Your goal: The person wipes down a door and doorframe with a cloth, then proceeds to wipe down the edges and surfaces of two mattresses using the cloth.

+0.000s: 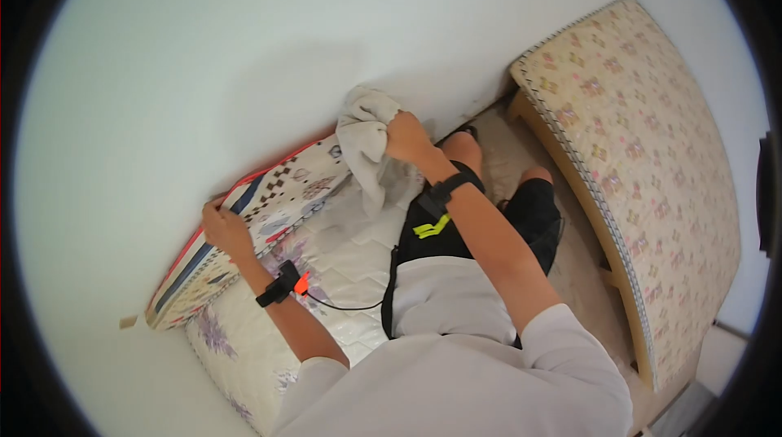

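My left hand (228, 229) is closed over the upper edge of a thin patterned mattress (301, 186) with red piping. This mattress stands tilted on its long side against the wall. In my right hand (410, 142) a grey cloth (362, 123) is bunched up, and part of it hangs down over the far end of the patterned mattress. Beneath lies a white quilted mattress (358, 233) with purple flowers. Part of the cloth's lower end is blurred.
A pale wall (204, 70) runs behind the patterned mattress. To the right is a cream, bear-print mattress (627, 152) on a wooden frame, and brownish floor (505, 140) shows between the two beds. A black cable (346, 307) runs from my left wrist strap toward my waist.
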